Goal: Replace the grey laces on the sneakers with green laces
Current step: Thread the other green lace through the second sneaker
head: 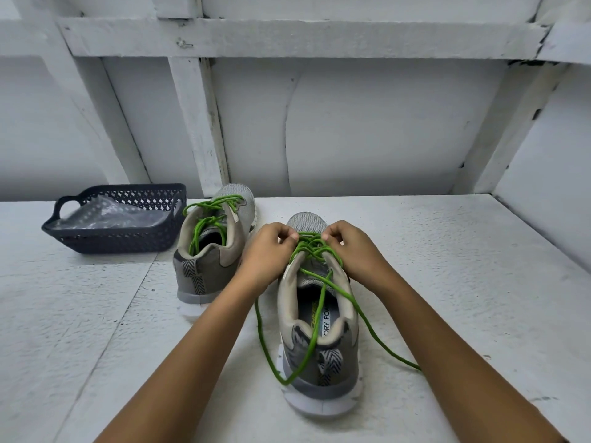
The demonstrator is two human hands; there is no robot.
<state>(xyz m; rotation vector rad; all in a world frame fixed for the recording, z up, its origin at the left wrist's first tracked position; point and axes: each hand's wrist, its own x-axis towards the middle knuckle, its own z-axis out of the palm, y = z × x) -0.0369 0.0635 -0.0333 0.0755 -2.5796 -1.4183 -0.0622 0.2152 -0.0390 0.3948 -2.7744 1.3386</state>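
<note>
Two grey sneakers stand heel-toward-me on a white table. The near sneaker (319,340) carries a green lace (315,247) crossed through its eyelets. Both loose ends trail back over the heel, one to the left (265,346) and one onto the table at the right (383,343). My left hand (267,247) and my right hand (350,247) pinch the lace at the front eyelets, one on each side of the tongue. The far sneaker (211,251), left of my hands, is laced in green (208,220) with its ends tucked inside. No grey laces are visible.
A dark blue perforated basket (118,243) with clear plastic wrapping inside sits at the table's back left. A white wall with wooden battens (198,123) rises right behind the table. A side panel (543,193) borders the right edge.
</note>
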